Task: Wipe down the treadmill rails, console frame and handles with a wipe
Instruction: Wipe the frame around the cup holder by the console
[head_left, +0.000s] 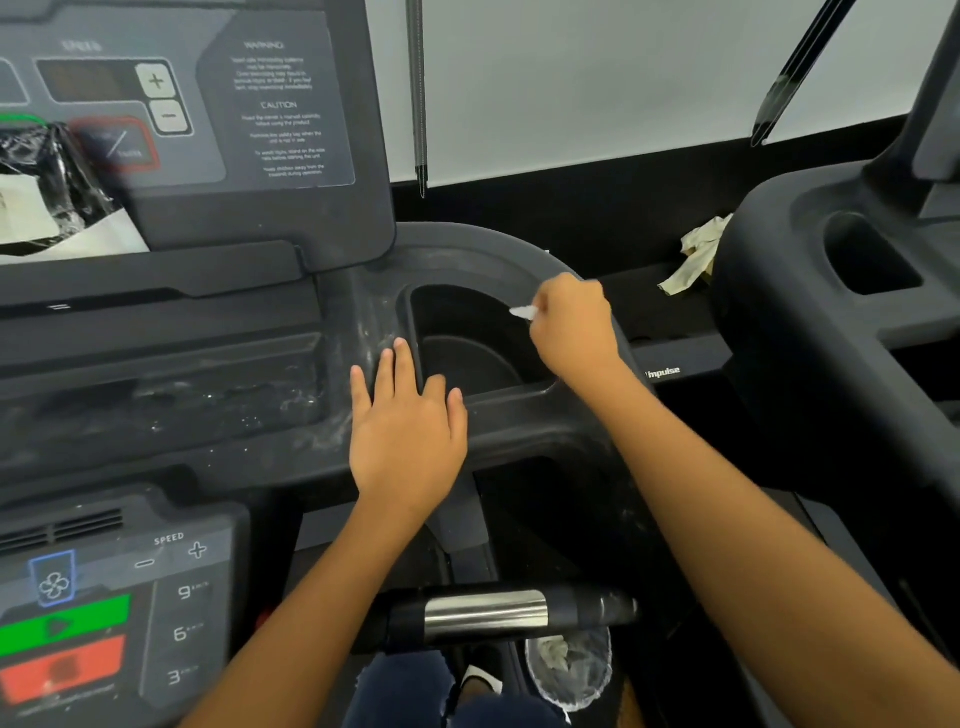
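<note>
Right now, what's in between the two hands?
A dark cup holder lies between the left hand, flat on the console frame, and the right hand, which pinches a white wipe. The head view shows it.

Gym, likely. Treadmill console (130, 597) with speed keys, green start and red stop pads; warning panel (278, 104) above; cup holder (467, 343); grip (485, 613) with metal sensor band. At right, just beside, second machine (810, 291); impulse logo (663, 372) between.
</note>
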